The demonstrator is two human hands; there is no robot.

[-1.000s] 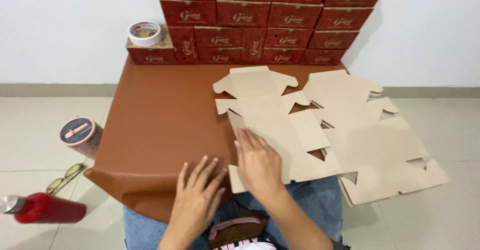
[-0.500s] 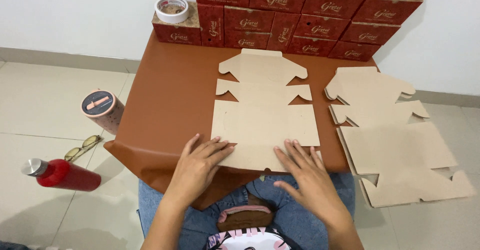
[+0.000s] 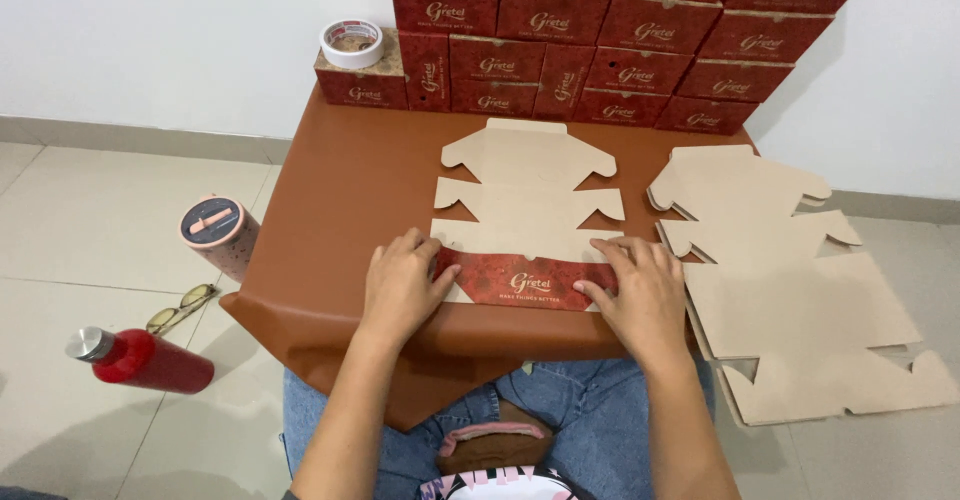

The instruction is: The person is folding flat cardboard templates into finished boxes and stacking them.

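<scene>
At the near edge of the brown surface (image 3: pixel 340 190), the left hand (image 3: pixel 400 285) and right hand (image 3: pixel 645 295) lie flat, fingers spread, pressing down one red flap (image 3: pixel 520 282) folded over the single flat box blank (image 3: pixel 528 195), probably to crease it. One stack of blanks (image 3: pixel 800 290) waits to the right. Left, on the floor: one red bottle (image 3: pixel 140 360), one pair of glasses (image 3: pixel 180 307), one canister (image 3: pixel 218 235). Far: one tape roll (image 3: pixel 352 43) on stacked red boxes (image 3: pixel 620 40).

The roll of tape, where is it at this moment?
In the head view, the roll of tape lies at the far left of the brown table, on top of a red box beside the stacked boxes.
</scene>
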